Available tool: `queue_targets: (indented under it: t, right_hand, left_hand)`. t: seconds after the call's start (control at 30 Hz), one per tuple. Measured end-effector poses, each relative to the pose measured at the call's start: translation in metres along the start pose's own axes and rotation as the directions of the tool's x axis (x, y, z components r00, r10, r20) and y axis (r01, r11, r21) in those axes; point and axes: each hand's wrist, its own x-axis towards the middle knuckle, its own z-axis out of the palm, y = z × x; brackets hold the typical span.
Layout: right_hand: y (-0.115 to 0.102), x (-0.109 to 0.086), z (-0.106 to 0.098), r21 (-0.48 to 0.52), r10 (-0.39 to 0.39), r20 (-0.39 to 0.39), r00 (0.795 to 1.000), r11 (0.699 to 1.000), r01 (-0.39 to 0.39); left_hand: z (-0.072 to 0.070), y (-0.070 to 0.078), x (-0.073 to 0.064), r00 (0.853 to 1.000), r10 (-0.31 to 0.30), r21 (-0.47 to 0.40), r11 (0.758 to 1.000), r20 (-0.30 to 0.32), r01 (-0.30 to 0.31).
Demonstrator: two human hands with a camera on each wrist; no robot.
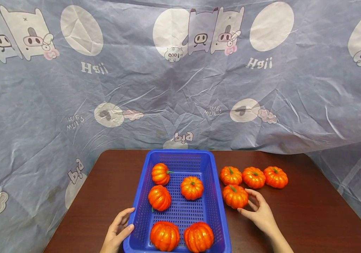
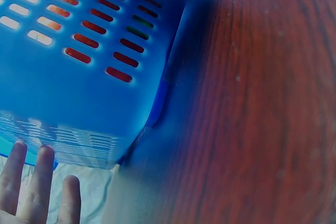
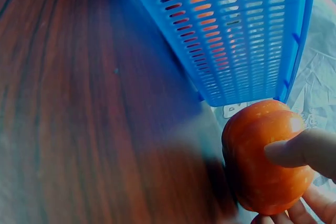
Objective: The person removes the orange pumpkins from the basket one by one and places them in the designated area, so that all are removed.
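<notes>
A blue plastic basket (image 1: 172, 211) with slotted walls holds several small orange pumpkins, among them one pumpkin (image 1: 192, 188) with a short green stem. Beside its left rim is my left hand (image 1: 117, 230), fingers fairly straight, fingertips at the basket's edge. In the left wrist view those fingers (image 2: 39, 184) appear by the basket wall (image 2: 68, 90). Right of the basket, my right hand (image 1: 258, 212) grips a pumpkin (image 1: 235, 196) between thumb and fingers. The right wrist view shows the thumb pressed on this pumpkin (image 3: 257, 166), the other fingers partly hidden beneath it.
Three more pumpkins form a row behind the held one: a left pumpkin (image 1: 231, 175), a middle pumpkin (image 1: 253, 177) and a right pumpkin (image 1: 275, 177). All stands on a dark brown wooden table (image 1: 310, 211). A grey printed cloth (image 1: 180, 88) hangs behind the table.
</notes>
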Motion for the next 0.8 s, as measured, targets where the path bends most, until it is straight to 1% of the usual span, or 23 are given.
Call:
queue_targets:
  t: [0.17, 0.23, 0.4, 0.5, 0.63, 0.8]
  right_hand:
    - [0.007, 0.000, 0.000, -0.024, -0.005, 0.018, 1.000, 1.000, 0.006]
    - [0.007, 0.000, 0.000, -0.037, 0.000, 0.027, 1.000, 0.999, 0.001]
    - [0.006, 0.002, 0.000, -0.085, 0.044, 0.034, 0.998, 0.996, -0.041]
    - [0.004, 0.002, -0.001, -0.095, 0.064, 0.040, 0.997, 0.994, -0.060]
    - [0.000, 0.002, -0.003, -0.084, 0.050, 0.052, 0.997, 0.995, -0.045]
    - [-0.008, 0.001, -0.007, -0.117, 0.011, 0.039, 0.999, 0.993, -0.006]
  left_hand:
    - [-0.001, -0.003, 0.000, 1.000, 0.016, 0.005, 1.000, 0.007, -0.016]
    - [-0.001, -0.002, 0.000, 1.000, 0.010, 0.003, 1.000, 0.007, -0.010]
    - [-0.001, -0.001, 0.000, 1.000, 0.002, -0.009, 1.000, 0.015, -0.002]
    - [0.000, 0.001, 0.000, 1.000, -0.003, -0.008, 1.000, 0.011, 0.004]
    - [0.001, 0.001, 0.000, 1.000, -0.004, -0.008, 1.000, 0.008, 0.004]
    - [0.001, 0.001, 0.000, 1.000, 0.016, -0.002, 1.000, 0.014, -0.016]
